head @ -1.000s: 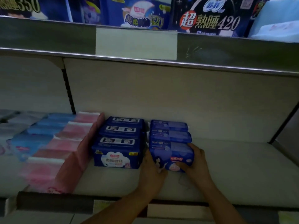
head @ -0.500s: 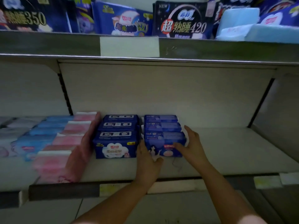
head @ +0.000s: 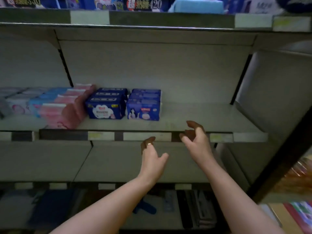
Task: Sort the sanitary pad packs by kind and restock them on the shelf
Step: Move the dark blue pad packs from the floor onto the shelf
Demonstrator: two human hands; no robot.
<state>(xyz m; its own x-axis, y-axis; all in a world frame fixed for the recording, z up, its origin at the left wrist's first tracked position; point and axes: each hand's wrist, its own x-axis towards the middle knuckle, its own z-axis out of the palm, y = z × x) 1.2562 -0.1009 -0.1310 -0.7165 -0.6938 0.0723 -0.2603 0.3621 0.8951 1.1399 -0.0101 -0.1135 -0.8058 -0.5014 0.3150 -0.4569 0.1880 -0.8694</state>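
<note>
Far left of our hands lie the pink packs (head: pixel 55 114). Next come a dark blue row (head: pixel 105 105) and a second blue row (head: pixel 143 105), up and left of our left hand (head: pixel 152 156), on the shelf (head: pixel 202 115). That hand hangs below the shelf's front edge, fingers loose, holding nothing. Our right hand (head: pixel 195 139), at the edge, is loosely curled and empty too. The two blue rows look alike in this dim light, so we judge the risk is adding the next pack to the wrong row.
</note>
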